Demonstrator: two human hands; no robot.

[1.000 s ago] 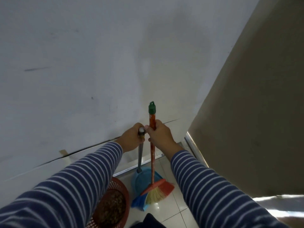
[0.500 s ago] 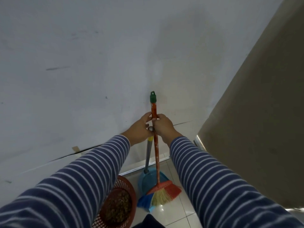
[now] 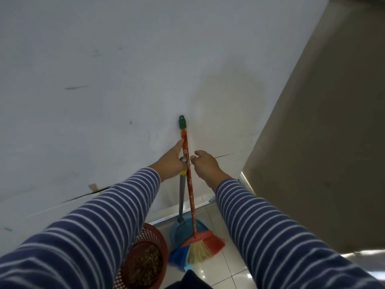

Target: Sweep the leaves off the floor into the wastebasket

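Leaves are noted inside the red mesh wastebasket, which stands on the tiled floor just beside the dustpan. None is seen on the visible tiles. The broom is stood with its bristles over the dustpan's front edge and its handle tilted toward the wall. It is judged light and stiff, with soft straw bristles. The smooth handle is best taken in its upper half.

The left hand is laid with one straight finger against the broom handle. Whether its other fingers hold the dustpan handle cannot be told. The right hand is held just apart from the handle, fingers loosely curled, holding nothing.

Room is closed in by the wall ahead and a beige panel to the right. Open floor is seen only toward the person.
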